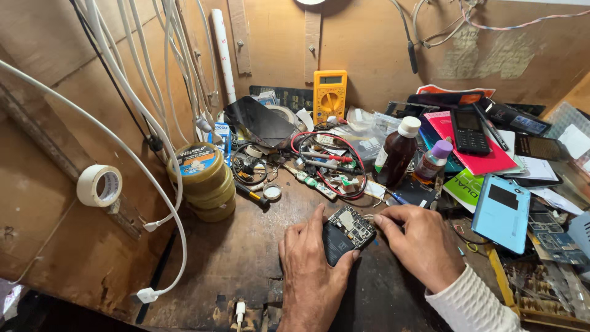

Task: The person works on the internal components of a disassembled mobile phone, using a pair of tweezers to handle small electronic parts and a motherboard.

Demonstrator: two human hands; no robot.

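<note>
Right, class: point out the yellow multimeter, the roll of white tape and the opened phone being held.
yellow multimeter (330,97), head view, on its dial.
roll of white tape (99,185), head view, on its outer rim.
opened phone (347,230), head view, on its exposed circuit board.

Yellow multimeter (330,95), pink notebook (476,161)

Opened phone (346,233) sits on the bench betw my left hand (312,270) & right hand (416,243). Multimeter (329,95) leans on the wall behind it, tins (204,181) stacked off to the left, 2 bottles (396,154) behind-right.
</note>
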